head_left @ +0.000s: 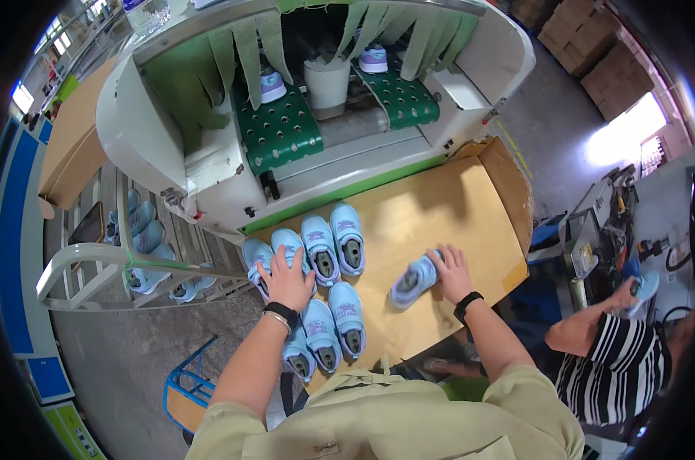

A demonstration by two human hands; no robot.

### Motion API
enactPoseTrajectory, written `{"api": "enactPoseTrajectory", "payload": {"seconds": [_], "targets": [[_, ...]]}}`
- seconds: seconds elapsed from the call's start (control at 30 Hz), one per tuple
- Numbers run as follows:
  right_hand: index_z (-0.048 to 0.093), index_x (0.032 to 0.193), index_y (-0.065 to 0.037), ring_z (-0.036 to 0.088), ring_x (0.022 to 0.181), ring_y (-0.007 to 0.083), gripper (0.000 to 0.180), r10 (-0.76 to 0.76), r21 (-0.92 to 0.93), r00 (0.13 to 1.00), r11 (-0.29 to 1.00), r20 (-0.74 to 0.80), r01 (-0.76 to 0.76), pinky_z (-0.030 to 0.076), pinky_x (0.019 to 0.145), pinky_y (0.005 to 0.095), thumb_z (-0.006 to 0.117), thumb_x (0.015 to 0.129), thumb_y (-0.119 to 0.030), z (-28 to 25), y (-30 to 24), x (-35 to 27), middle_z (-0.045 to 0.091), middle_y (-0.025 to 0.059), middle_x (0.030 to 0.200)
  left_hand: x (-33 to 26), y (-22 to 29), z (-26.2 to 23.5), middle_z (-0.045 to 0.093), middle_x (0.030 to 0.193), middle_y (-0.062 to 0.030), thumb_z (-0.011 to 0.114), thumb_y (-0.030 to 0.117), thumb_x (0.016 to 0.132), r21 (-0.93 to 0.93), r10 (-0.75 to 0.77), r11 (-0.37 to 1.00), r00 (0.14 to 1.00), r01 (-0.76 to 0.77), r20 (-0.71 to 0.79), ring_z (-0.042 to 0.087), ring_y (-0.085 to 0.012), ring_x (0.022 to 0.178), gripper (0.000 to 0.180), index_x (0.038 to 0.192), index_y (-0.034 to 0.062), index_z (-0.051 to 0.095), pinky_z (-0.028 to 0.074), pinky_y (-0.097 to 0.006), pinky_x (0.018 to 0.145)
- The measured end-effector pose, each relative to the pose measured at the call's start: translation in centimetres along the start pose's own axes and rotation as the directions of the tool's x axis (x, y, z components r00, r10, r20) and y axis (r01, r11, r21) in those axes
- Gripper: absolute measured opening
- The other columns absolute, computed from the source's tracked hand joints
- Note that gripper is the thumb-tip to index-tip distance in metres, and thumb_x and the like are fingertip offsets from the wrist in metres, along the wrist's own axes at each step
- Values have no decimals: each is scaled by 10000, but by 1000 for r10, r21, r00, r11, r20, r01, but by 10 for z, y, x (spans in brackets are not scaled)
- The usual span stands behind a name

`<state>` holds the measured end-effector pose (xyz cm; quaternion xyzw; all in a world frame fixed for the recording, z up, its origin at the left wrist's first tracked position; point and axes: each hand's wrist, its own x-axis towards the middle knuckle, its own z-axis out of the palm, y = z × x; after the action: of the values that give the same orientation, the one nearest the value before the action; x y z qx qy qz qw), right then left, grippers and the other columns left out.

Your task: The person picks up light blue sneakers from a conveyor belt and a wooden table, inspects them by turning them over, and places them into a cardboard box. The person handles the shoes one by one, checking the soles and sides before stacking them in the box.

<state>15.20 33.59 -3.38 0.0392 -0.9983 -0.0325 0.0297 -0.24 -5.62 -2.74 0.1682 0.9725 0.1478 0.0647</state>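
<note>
Light blue children's shoes with lilac trim stand in two rows on the left half of a wooden tabletop (455, 207). Over the back row, my left hand (288, 285) lies with its fingers spread on a blue shoe (286, 239); it touches the shoe without gripping it. A single shoe (410, 285) is tilted on the tabletop to the right, apart from the rows. My right hand (453, 276) has hold of that shoe at its right end, fingers on the upper; part of the grip is hidden. Beside my left hand stands another blue shoe (347, 239).
Ahead is a white machine (133, 146) with fabric strips and green perforated belts (286, 134) carrying shoes. A metal rack (171, 268) holds more shoes at left. A blue-framed stool (186, 391) stands lower left. At right, a person in a striped shirt (612, 368) holds a shoe.
</note>
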Motion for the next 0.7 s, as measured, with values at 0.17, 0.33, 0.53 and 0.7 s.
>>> {"api": "enactPoseTrajectory", "payload": {"seconds": [0.17,0.33,0.53,0.7], "targets": [[475,1416,-30,438,1306,444,609,738,660,668,456,95,-597,357,1114,481,703,858,-121,41,-14,-41,464,267,1408,3,0,3,371,1490,-204,706,401,851,18,4,1000,999,-5,38,367,-373,1384,679,1448,179,472,104,-700,1142],[550,1293,4,497,1265,429,697,597,736,795,492,102,-464,399,1104,438,838,730,-290,15,-119,-16,513,276,1340,7,-3,-12,312,1536,-207,733,508,797,58,-7,998,984,-4,180,342,-389,1422,809,1489,218,429,84,-689,1150],[549,1309,-22,490,1275,432,680,590,835,803,400,82,-379,410,1103,432,821,732,-256,14,-203,-33,507,287,1348,17,-3,-17,228,1603,-191,738,605,728,137,-47,991,949,4,312,325,-354,1454,967,1542,275,333,46,-663,1163],[573,1245,-31,541,1184,397,590,566,875,823,375,45,-306,453,1035,429,806,749,-249,13,-209,-34,568,217,1248,19,-11,-8,238,1597,-189,734,622,725,136,-36,991,953,-6,301,334,-359,1448,967,1539,283,338,45,-665,1163]]}}
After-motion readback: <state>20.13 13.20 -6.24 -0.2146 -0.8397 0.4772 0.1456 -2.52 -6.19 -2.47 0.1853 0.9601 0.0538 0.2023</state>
